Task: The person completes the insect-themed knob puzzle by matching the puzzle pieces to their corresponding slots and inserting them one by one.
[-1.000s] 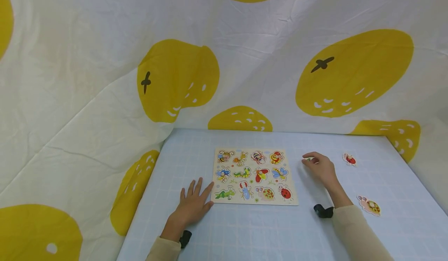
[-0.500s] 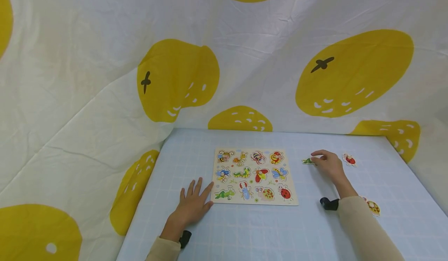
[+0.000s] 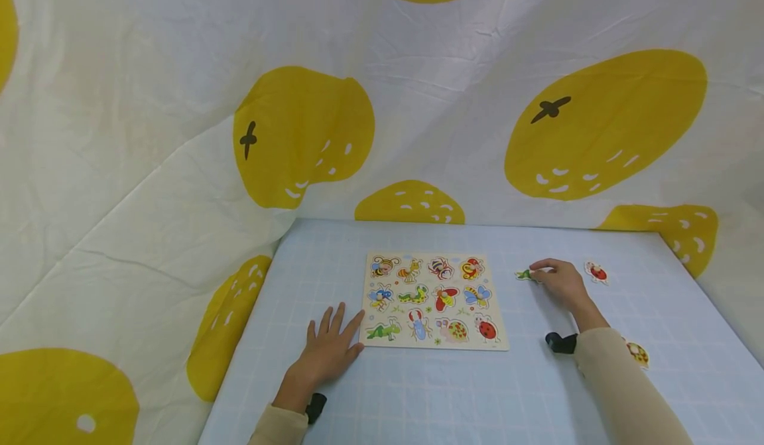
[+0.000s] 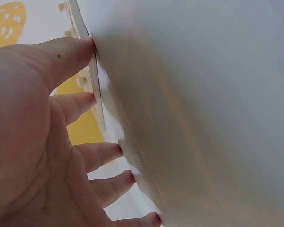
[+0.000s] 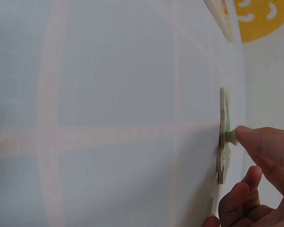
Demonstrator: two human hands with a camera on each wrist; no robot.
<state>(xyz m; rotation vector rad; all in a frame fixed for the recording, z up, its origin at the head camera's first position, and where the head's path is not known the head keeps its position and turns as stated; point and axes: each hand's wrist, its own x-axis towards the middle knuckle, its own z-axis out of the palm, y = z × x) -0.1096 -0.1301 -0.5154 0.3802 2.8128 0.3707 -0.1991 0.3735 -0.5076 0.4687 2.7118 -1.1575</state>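
Note:
My right hand pinches the small knob of a flat green insect-shaped puzzle piece, right of the puzzle board. In the right wrist view the piece appears edge-on close to the cloth, fingertips at its green knob. With fingers spread, my left hand rests on the table, thumb and index finger at the board's left edge. The left wrist view shows those fingertips against the board edge. Colourful insect pictures in rows cover the board, a green grasshopper at its lower left.
A ladybird piece lies right of my right hand. Nearer, a snail piece is partly covered by the right sleeve. A white curtain with yellow fruit shapes hangs behind the pale blue checked tablecloth.
My right hand has shifted a little to the right, so the green piece shows beside its fingertips and the sleeve now overlaps the snail piece. My left hand has stayed in place.

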